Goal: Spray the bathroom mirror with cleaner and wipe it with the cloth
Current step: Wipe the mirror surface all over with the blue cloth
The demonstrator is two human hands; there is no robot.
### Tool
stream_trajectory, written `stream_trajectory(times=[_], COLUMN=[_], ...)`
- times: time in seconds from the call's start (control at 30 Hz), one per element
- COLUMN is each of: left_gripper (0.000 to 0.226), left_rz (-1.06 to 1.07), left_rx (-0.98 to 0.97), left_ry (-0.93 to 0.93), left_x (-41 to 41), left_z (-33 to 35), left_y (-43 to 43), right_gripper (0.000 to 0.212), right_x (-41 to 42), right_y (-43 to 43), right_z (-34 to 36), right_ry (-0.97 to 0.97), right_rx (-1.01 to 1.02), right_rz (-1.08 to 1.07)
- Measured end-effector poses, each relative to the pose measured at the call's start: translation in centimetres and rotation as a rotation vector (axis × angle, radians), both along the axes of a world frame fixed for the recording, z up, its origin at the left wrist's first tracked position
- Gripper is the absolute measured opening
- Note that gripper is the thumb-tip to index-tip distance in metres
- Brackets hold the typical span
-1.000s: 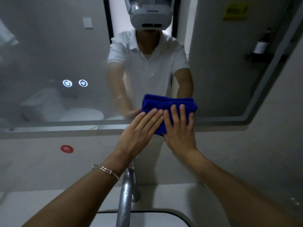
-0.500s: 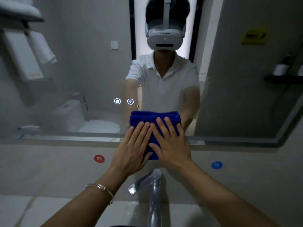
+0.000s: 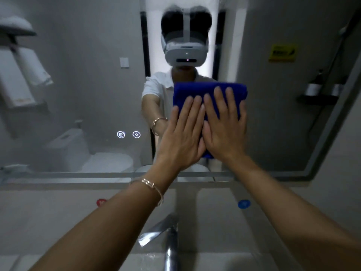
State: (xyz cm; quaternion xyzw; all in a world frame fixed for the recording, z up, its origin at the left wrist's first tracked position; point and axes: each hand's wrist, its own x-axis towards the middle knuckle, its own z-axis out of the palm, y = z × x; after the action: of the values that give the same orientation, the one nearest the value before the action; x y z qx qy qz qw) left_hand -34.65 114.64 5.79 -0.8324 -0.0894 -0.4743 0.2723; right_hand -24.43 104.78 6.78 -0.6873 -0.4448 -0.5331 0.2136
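Note:
A folded blue cloth [image 3: 195, 92] lies flat against the bathroom mirror [image 3: 88, 85], a little right of centre and above the mirror's lower frame. My left hand [image 3: 181, 133] and my right hand [image 3: 224, 128] press on it side by side, palms flat and fingers spread, pointing up. A thin bracelet sits on my left wrist. The left part of the mirror looks hazy. No spray bottle is in view.
A chrome tap [image 3: 170, 243] rises below my arms over the white basin [image 3: 214, 261]. Red [image 3: 101, 202] and blue [image 3: 243, 204] round markers sit on the wall under the mirror. Two lit touch icons [image 3: 128, 134] glow on the glass left of my hands.
Both hands have slid the cloth upward on the mirror, from near the lower frame to about the reflected chest. The view has tilted upward.

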Motion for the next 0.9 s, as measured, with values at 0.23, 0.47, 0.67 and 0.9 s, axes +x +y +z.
stream_trajectory(times=[0.23,0.47,0.67,0.9], left_gripper=[0.067,0.070,0.073,0.083], left_rz=[0.108,0.055,0.081,0.190], left_rx=[0.060,0.051,0.001,-0.031], left_ry=[0.229,0.074,0.055,0.018], left_x=[-0.5,-0.9,-1.6,-7.1], left_z=[-9.7,2.3,1.4,-0.5], left_y=[-2.1,-0.4,-0.2,5.7], right_gripper=[0.066,0.062,0.060,0.060], right_x=[0.6,-1.4,-2.8,-7.6], right_y=[-2.9,-1.0,0.6,7.1], right_z=[-11.4,1.8,1.2,0.0], right_ry=[-0.016,0.114,0.107,0.018], right_rx=[-0.134,-0.031,-0.027,-0.043], right_rz=[-0.137,0.006,-0.081,-0.053])
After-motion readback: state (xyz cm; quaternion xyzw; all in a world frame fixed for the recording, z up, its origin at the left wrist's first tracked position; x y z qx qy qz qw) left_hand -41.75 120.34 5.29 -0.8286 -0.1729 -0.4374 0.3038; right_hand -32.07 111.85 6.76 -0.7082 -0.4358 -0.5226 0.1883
